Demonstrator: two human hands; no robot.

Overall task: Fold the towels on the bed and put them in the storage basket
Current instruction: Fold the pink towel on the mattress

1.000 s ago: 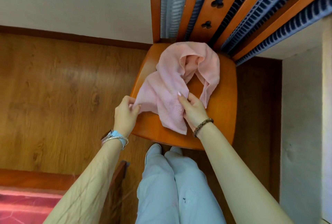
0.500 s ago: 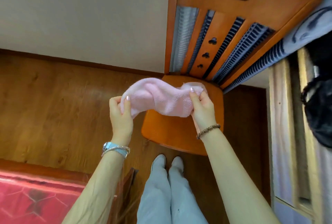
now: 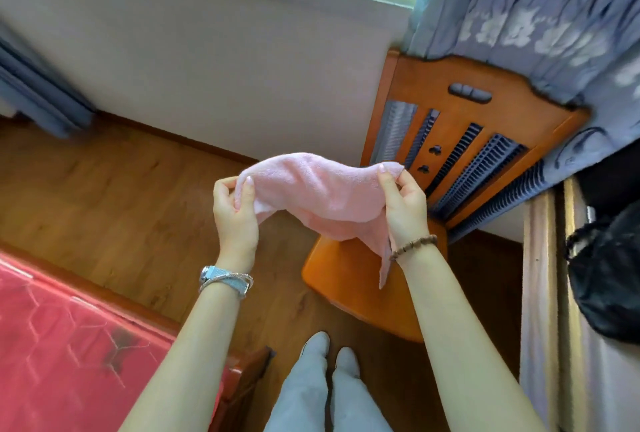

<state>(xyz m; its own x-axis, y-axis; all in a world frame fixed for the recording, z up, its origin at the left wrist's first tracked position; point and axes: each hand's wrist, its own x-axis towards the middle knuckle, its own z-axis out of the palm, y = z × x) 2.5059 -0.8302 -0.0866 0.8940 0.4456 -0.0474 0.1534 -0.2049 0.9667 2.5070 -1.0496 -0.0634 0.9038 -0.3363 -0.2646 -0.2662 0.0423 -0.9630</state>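
A small pink towel [image 3: 318, 192] hangs in the air between my two hands, above the floor and the front of an orange wooden chair [image 3: 349, 279]. My left hand [image 3: 235, 213] pinches its left corner between thumb and fingers. My right hand [image 3: 405, 206] pinches the right corner, and a narrow tail of towel droops down past my right wrist. The bed [image 3: 69, 345], with a red patterned cover, lies at the lower left. No storage basket is in view.
The chair's slatted back [image 3: 467, 141] leans against the wall under a blue curtain [image 3: 540, 9]. A black bag [image 3: 609, 279] sits on light wooden furniture at the right. Wood floor [image 3: 104, 196] spreads to the left. My legs and shoes show at the bottom.
Both hands have lifted the towel off the chair seat and stretched it between them. My view has risen, so the window, curtain and bed now show.
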